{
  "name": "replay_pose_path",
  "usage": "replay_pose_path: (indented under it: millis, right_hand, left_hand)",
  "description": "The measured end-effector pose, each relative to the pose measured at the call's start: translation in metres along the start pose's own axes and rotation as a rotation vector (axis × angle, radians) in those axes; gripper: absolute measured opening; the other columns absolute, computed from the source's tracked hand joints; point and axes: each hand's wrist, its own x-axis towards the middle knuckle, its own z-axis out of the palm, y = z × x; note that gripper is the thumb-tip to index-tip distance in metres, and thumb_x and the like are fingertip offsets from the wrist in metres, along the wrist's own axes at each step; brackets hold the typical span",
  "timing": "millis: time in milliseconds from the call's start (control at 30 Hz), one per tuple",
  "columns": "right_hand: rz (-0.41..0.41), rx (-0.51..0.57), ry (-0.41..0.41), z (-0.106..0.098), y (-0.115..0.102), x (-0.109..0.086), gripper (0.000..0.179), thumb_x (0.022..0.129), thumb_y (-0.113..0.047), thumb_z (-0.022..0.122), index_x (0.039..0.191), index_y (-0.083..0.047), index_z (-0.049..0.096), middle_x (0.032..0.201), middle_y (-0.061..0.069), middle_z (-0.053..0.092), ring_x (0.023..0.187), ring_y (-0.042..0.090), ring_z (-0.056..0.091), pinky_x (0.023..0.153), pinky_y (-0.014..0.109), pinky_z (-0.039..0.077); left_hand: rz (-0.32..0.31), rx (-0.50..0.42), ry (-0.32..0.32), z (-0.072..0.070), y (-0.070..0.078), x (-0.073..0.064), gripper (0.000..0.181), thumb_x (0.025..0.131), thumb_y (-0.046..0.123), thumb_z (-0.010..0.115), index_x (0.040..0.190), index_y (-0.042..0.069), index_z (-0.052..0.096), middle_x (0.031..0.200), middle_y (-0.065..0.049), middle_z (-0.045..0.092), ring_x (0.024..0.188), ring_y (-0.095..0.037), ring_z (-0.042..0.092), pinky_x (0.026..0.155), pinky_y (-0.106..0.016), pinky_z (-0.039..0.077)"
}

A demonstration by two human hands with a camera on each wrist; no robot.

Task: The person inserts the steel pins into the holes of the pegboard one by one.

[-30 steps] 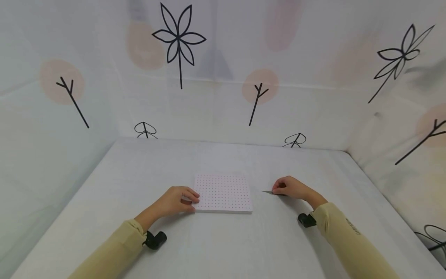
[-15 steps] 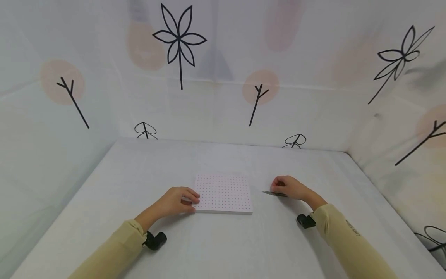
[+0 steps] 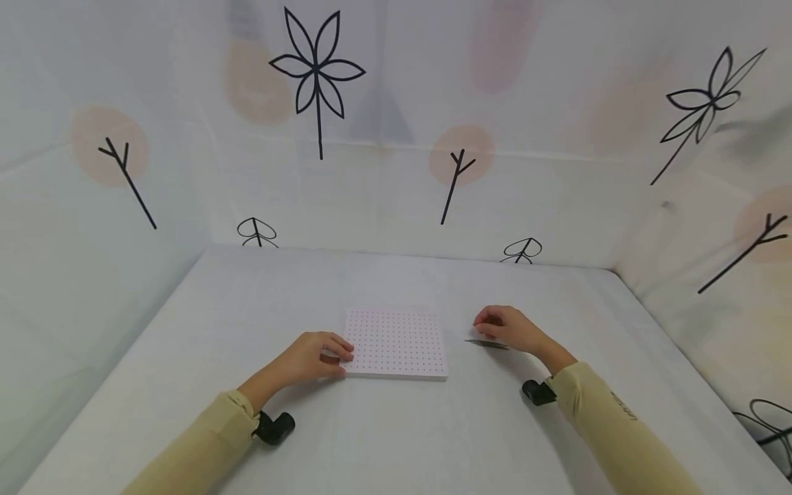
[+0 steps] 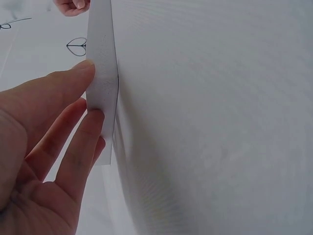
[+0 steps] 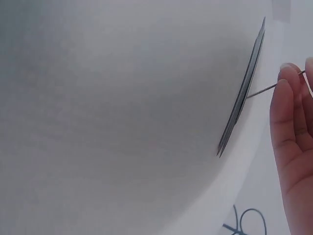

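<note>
My left hand point(image 3: 322, 356) holds the near left corner of a flat white board point(image 3: 396, 344) dotted with rows of small holes. In the left wrist view, its thumb and fingertips rest along the edge of the board point(image 4: 104, 49). My right hand point(image 3: 510, 328) is to the right of the board, just above a small bundle of thin, dark, pointed metal needles point(image 3: 487, 344) lying on the table. In the right wrist view, the thumb and fingers pinch one thin metal needle point(image 5: 263, 91), whose far end overlaps the bundle point(image 5: 242, 93).
A white cloth covers the table point(image 3: 396, 433). Behind it and at both sides hangs a pale curtain point(image 3: 383, 185) printed with black flowers and twigs. A black wrist camera point(image 3: 275, 427) sits under the left sleeve, another black wrist camera point(image 3: 538, 392) under the right.
My right hand has lifted slightly and shifted left, away from the bundle, uncovering more of the needles. My left hand and the board stay where they were.
</note>
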Motion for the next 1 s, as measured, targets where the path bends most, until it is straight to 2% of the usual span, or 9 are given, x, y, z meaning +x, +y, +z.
replay_pose_path:
  millis: [433, 667, 1000]
  right_hand:
    - [-0.035, 0.113, 0.070, 0.004, -0.017, -0.001, 0.012, 0.089, -0.011, 0.063, 0.097, -0.002, 0.059, 0.086, 0.005, 0.064, 0.074, 0.019, 0.061, 0.071, 0.028, 0.054]
    - [-0.063, 0.167, 0.091, 0.009, -0.024, 0.000, 0.014, 0.088, -0.011, 0.065, 0.095, -0.002, 0.058, 0.086, 0.007, 0.066, 0.075, 0.020, 0.063, 0.072, 0.027, 0.055]
    - [-0.130, 0.223, 0.076, 0.013, -0.033, 0.003, 0.014, 0.088, -0.008, 0.064, 0.096, 0.001, 0.056, 0.088, 0.010, 0.066, 0.079, 0.024, 0.065, 0.071, 0.027, 0.056]
  left_hand:
    - [-0.015, 0.021, 0.006, 0.000, 0.002, 0.001, 0.019, 0.074, 0.003, 0.077, 0.093, 0.004, 0.072, 0.107, -0.006, 0.063, 0.096, -0.020, 0.062, 0.078, -0.024, 0.053]
    - [-0.003, 0.031, 0.005, 0.000, 0.002, -0.001, 0.020, 0.074, 0.003, 0.077, 0.094, 0.004, 0.072, 0.107, -0.006, 0.063, 0.098, -0.022, 0.062, 0.078, -0.024, 0.054]
    - [0.014, 0.050, 0.004, 0.000, 0.001, -0.001, 0.021, 0.075, 0.004, 0.077, 0.095, 0.003, 0.072, 0.107, -0.005, 0.063, 0.099, -0.023, 0.060, 0.079, -0.025, 0.053]
